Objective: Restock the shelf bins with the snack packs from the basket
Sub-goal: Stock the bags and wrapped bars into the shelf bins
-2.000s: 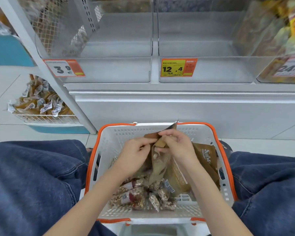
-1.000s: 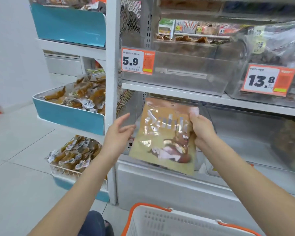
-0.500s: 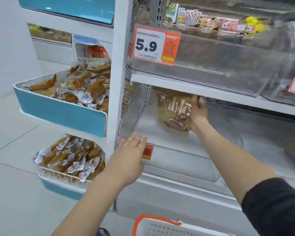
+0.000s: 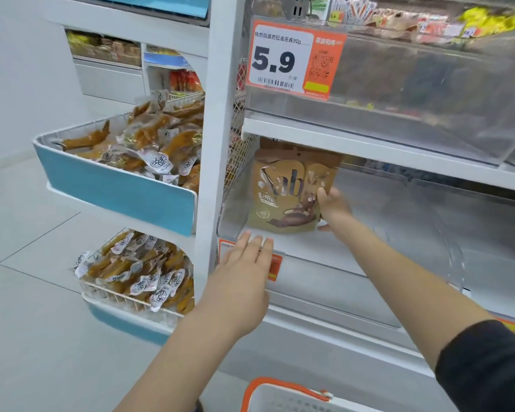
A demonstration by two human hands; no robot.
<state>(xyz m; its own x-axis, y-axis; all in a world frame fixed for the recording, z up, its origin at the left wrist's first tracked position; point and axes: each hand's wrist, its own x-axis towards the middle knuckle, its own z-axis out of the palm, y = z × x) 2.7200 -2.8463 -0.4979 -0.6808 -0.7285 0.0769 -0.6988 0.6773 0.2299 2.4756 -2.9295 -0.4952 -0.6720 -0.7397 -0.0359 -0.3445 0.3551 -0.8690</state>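
1. Basket sits nearest, at my feet below the shelf, with only its orange-and-white rim in view; I cannot see how many packs remain in it; stepping forward could knock it, I judge, since my eyes are on the bin.

2. Left hand is next, fingers straight and flat, holding nothing, at the front lip of the clear bin and over the orange price tag; whether it actually presses on the lip I cannot tell; a lean here could shove the bin back or bend the tag off.

3. Right hand reaches deeper, fingers curled round the right edge of the brown snack pack; the pack stands upright on the bin floor at the left, close under the upper shelf.

4. Risk at the pack: it is held by one edge only, and a soft pouch like this may flop forward or slide flat once I let go; its top could also catch on the shelf above if I lift it.

5. Farther right the bin looks bare, so nothing there would prop a leaning pack.
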